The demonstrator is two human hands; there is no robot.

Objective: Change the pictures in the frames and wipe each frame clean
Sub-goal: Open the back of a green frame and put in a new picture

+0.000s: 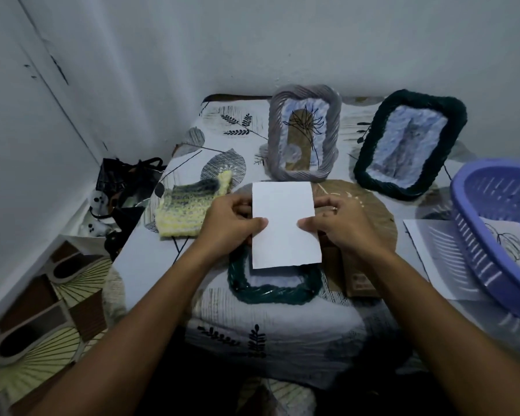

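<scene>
Both hands hold a blank white sheet of paper (pixel 284 225) above the table. My left hand (pixel 231 222) pinches its left edge and my right hand (pixel 339 225) pinches its right edge. Under the sheet lies a dark green yarn-wrapped frame (pixel 267 291) flat on the table, partly hidden. A grey yarn-wrapped frame (pixel 303 132) with a leaf drawing stands at the back. Another dark green frame (pixel 409 142) leans to its right. A yellow and grey knitted cloth (pixel 189 205) lies left of my hands.
A purple plastic basket (pixel 499 232) sits at the right on loose printed sheets (pixel 433 253). A brown cardboard piece (pixel 360 277) lies under my right wrist. Leaf-patterned cloth (pixel 270 331) covers the table. Dark bags (pixel 123 190) lie on the floor by the left wall.
</scene>
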